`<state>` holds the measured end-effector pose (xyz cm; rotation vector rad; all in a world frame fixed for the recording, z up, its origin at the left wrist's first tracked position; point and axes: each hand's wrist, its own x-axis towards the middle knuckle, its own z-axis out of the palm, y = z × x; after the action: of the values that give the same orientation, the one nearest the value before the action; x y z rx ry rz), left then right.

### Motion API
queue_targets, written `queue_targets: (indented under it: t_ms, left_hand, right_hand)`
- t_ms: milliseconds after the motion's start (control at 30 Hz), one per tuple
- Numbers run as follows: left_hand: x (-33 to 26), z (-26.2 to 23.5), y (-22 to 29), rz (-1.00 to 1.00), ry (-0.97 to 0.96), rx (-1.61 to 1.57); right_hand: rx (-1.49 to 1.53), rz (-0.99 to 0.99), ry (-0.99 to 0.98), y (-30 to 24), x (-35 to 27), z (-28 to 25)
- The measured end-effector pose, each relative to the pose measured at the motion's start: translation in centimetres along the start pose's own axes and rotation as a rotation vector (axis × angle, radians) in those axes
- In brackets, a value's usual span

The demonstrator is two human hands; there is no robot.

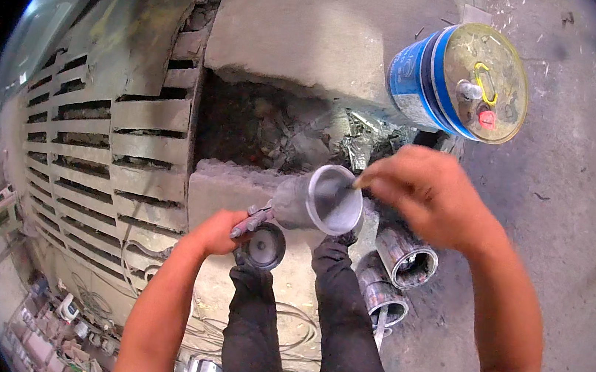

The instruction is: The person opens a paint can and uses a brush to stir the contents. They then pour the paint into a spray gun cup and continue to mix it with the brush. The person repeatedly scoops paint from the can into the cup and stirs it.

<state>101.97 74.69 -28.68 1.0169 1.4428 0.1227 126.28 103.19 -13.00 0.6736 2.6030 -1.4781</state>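
Note:
A pale, open-topped cup (311,201) with grey liquid inside is tilted toward me between my hands. My left hand (221,232) is closed round a pinkish-grey metal piece (254,224) at the cup's side, which looks like part of a spray gun. Over the cup's right rim, my right hand (423,194) pinches something thin and dark; its far end dips inside the cup, and I cannot make out its kind. Right below the left hand's metal piece shows a round, dark, dish-like thing (263,246); whether it is joined to it is unclear.
Two paint-smeared metal cans (406,255) stand right of my feet, a stick in the nearer one. Beyond is a blue drum (430,79) with a yellow handle and red cap. A debris-filled pit (261,126) opens ahead, slotted floor grating (108,155) to the left. Hoses (288,326) lie behind my legs.

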Motion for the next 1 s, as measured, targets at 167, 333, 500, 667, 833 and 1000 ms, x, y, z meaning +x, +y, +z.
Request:
queue_targets:
  t_ms: [167,333,500,667,833,1000]
  left_hand:
    - [-0.6,0.5,-1.1,0.036,0.028,-0.053]
    - [-0.3,0.6,-0.8,0.05,0.016,-0.037]
    - [-1.0,0.7,-1.7,0.016,0.041,-0.092]
    - [-0.9,-0.1,0.9,0.021,0.093,-0.017]
    - [-1.5,0.2,-0.7,-0.002,0.141,0.085]
    - [-1.1,0.3,0.2,-0.042,0.262,0.165]
  right_hand:
    - [-0.283,0.028,-0.185,0.3,-1.8,-0.1]
    - [-0.08,-0.124,-0.102,-0.5,-0.6,2.0]
    - [-0.407,-0.196,-0.046,0.9,-0.7,2.2]
    - [-0.463,-0.219,-0.09,1.5,1.3,6.8]
    - [-0.366,-0.23,-0.181,0.2,-0.9,4.9]
    - [-0.59,-0.352,0.056,-0.7,-2.7,0.3]
